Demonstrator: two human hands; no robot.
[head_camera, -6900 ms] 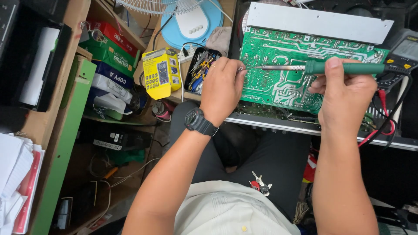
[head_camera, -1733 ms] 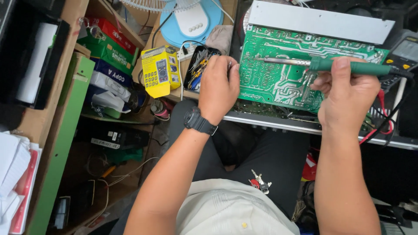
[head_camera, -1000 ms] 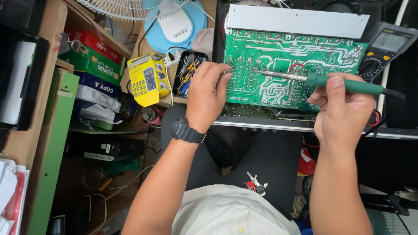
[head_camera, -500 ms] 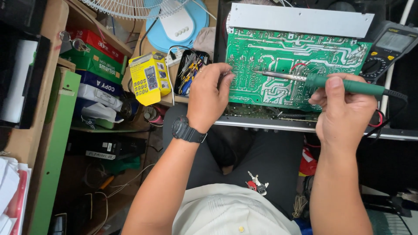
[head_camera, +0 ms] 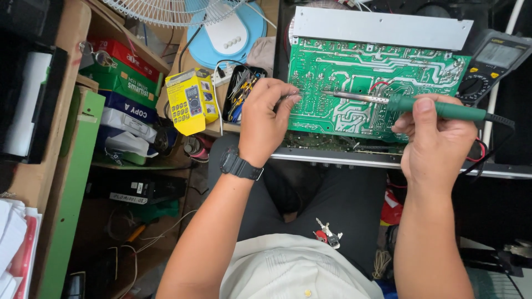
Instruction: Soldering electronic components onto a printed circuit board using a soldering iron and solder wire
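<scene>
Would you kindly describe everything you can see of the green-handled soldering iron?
The soldering iron has a slim green handle, a silvery metal shaft and a dark cord that leaves its rear end toward the right. It lies nearly level, tip pointing left, over the green circuit board. The right hand grips the handle, thumb on top. The tip ends near the fingertips of the left hand; whether it touches the board cannot be told.

Green-handled soldering iron (head_camera: pixel 426 106), level, tip on green circuit board (head_camera: pixel 354 88).
</scene>
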